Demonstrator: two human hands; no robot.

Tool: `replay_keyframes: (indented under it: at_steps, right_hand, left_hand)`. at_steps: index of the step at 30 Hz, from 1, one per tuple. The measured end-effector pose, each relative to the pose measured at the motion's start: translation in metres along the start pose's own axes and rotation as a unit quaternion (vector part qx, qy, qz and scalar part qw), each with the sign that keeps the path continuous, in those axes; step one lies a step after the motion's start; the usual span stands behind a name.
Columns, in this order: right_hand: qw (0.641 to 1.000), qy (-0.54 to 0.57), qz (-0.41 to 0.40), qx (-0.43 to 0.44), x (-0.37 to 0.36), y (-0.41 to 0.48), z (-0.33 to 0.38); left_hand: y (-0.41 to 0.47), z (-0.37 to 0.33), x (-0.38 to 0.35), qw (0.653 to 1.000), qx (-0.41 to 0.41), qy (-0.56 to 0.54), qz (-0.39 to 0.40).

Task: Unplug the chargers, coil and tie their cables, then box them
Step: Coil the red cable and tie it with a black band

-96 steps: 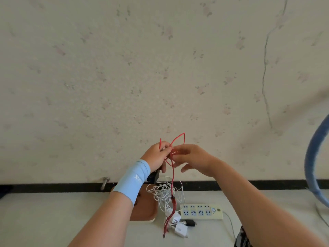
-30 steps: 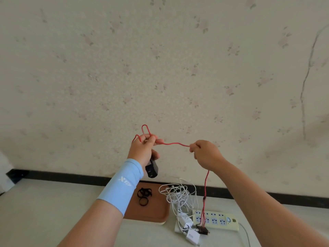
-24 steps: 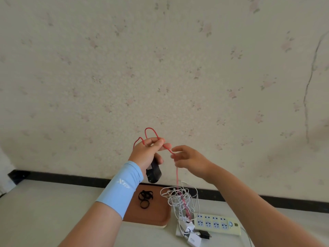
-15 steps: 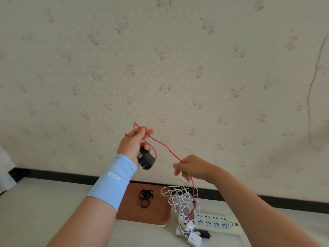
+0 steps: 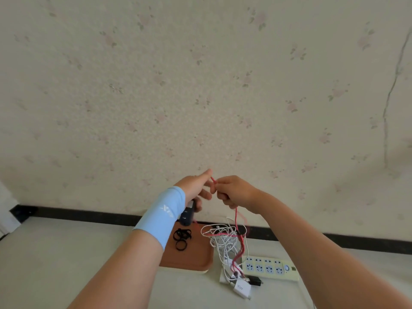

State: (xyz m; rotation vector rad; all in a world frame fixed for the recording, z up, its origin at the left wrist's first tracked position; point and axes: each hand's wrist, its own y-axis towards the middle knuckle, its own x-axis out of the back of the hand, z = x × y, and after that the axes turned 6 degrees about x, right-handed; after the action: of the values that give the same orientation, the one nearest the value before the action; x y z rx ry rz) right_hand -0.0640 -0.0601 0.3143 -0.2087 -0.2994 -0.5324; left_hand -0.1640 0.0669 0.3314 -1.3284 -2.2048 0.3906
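Note:
My left hand (image 5: 196,188), with a light blue wrist sleeve, holds a black charger (image 5: 187,214) that hangs under its palm. A short bit of red cable (image 5: 239,246) shows between the two hands. My right hand (image 5: 234,192) pinches that red cable close to my left fingers; the rest of it hangs down to the table. Below lies a tangle of white cables (image 5: 223,239) with white chargers (image 5: 242,287) beside a pale power strip (image 5: 270,268). No charger is plugged into the strip's visible sockets.
A brown tray (image 5: 189,259) holds several black hair ties (image 5: 181,238) under my left wrist. A small black plug (image 5: 255,281) lies by the strip. A papered wall with a dark skirting band (image 5: 89,216) rises right behind the pale table (image 5: 55,259).
My right hand rose from below and came up against my left hand with the red cable. My left hand dropped slightly, and the loop above it is no longer visible.

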Motion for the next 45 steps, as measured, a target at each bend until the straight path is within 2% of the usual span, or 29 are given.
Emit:
replay_keyframes:
  at_steps: [2, 6, 9, 11, 15, 19, 23, 28, 30, 35, 38, 41, 43, 45]
  right_hand:
    - [1.0, 0.009, -0.005, 0.013, 0.001, 0.001, -0.005]
    - [1.0, -0.001, -0.021, 0.016, 0.015, 0.01, -0.025]
    - [0.999, 0.029, -0.026, -0.003, 0.024, 0.023, -0.041]
    - [0.998, 0.046, -0.004, -0.051, 0.027, 0.036, -0.054]
    - [0.989, -0.028, 0.075, -0.123, 0.026, 0.065, -0.098]
    - [0.978, -0.077, 0.111, -0.159, 0.026, 0.085, -0.146]
    - [0.974, -0.017, 0.1, -0.204, 0.032, 0.086, -0.164]
    - [0.955, -0.142, 0.167, -0.199, 0.021, 0.069, -0.163]
    - [0.961, -0.147, 0.14, -0.188, 0.02, 0.063, -0.155]
    - [0.989, -0.052, 0.011, -0.141, 0.014, 0.039, -0.104]
    - [0.99, 0.013, 0.0, -0.138, 0.009, 0.028, -0.077]
    - [0.989, 0.1, -0.011, -0.109, 0.002, 0.019, -0.059]
    - [0.99, 0.082, -0.082, -0.08, 0.0, 0.011, -0.051]
    - [0.988, 0.019, -0.134, -0.076, 0.002, 0.004, -0.046]
  left_hand:
    - [0.007, -0.004, -0.014, 0.999, -0.01, -0.048, -0.012]
    - [0.037, -0.003, -0.03, 1.0, -0.003, -0.026, -0.01]
    - [0.064, -0.011, -0.033, 0.997, -0.025, -0.073, -0.032]
    - [0.083, -0.016, -0.035, 0.988, -0.038, -0.144, -0.046]
    - [0.119, -0.013, -0.032, 0.959, -0.01, -0.279, -0.041]
    - [0.145, 0.0, -0.025, 0.945, 0.003, -0.324, -0.037]
    - [0.148, 0.021, -0.02, 0.932, 0.026, -0.359, -0.047]
    - [0.126, 0.036, -0.013, 0.913, 0.047, -0.402, -0.059]
    - [0.113, 0.036, -0.014, 0.914, 0.05, -0.4, -0.05]
    - [0.08, 0.04, -0.03, 0.941, 0.111, -0.317, -0.039]
    - [0.057, 0.044, -0.042, 0.954, 0.127, -0.271, 0.0]
    - [0.044, 0.037, -0.046, 0.964, 0.091, -0.248, 0.037]
    - [0.041, 0.033, -0.049, 0.959, 0.056, -0.269, 0.065]
    - [0.031, 0.029, -0.051, 0.969, 0.023, -0.232, 0.078]
